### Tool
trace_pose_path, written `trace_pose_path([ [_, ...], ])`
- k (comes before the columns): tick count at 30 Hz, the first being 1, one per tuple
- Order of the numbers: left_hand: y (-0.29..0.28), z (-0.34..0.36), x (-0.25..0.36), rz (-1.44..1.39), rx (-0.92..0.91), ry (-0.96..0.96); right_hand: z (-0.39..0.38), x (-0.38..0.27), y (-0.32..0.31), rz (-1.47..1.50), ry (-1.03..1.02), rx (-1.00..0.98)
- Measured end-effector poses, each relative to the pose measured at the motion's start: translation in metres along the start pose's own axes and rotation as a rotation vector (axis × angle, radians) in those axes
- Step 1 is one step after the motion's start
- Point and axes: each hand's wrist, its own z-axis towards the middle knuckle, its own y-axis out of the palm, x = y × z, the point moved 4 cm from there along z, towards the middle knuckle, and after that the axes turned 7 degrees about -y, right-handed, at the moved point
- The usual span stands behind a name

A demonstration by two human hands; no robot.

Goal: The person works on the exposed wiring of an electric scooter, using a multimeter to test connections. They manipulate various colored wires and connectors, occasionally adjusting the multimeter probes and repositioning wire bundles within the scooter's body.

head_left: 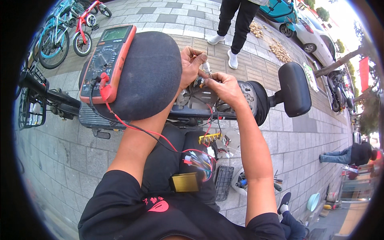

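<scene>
Over the opened body of an electric scooter (200, 96), my two hands are close together. My left hand (189, 66) is closed, thumb and fingers pinched at a small white connector (206, 66) with a thin wire end above it. My right hand (226, 89) pinches thin wires just below that connector; its fingertips partly hide them. On the scooter's black seat (154, 76), beside my left forearm, rests an orange-red multimeter (102, 60). Its red lead (164, 136) and a black lead cross my left arm toward my lap. The writing on the meter's screen is too faint to read.
Near my knees lie a yellow toothed strip (210, 138), a bundle of coloured wires (200, 161) and a gold finned box (185, 182). A black slatted tray (224, 183) is on the paving. A padded backrest (295, 89) rises at right. A person (237, 24) stands beyond the scooter.
</scene>
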Motion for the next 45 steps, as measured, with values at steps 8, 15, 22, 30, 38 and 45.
trace_pose_path([
  [8, -0.001, 0.002, -0.002, -0.014, -0.007, 0.021, -0.005, -0.012, -0.003, -0.011, 0.001, 0.028],
  [15, 0.000, 0.002, -0.002, -0.027, -0.038, -0.003, -0.005, -0.013, -0.005, -0.104, -0.065, 0.133],
  [22, -0.004, 0.005, -0.002, -0.079, -0.005, -0.032, -0.046, -0.045, 0.010, -0.534, -0.488, 0.294],
  [30, -0.003, 0.005, -0.002, -0.145, -0.010, -0.050, -0.040, -0.037, 0.022, -0.683, -0.533, 0.298],
  [38, -0.005, 0.007, -0.007, -0.078, -0.003, -0.048, -0.019, -0.001, 0.006, -0.475, -0.481, 0.235],
  [45, -0.008, 0.007, -0.008, 0.049, 0.053, -0.052, -0.006, 0.000, -0.004, -0.254, -0.264, 0.165],
])
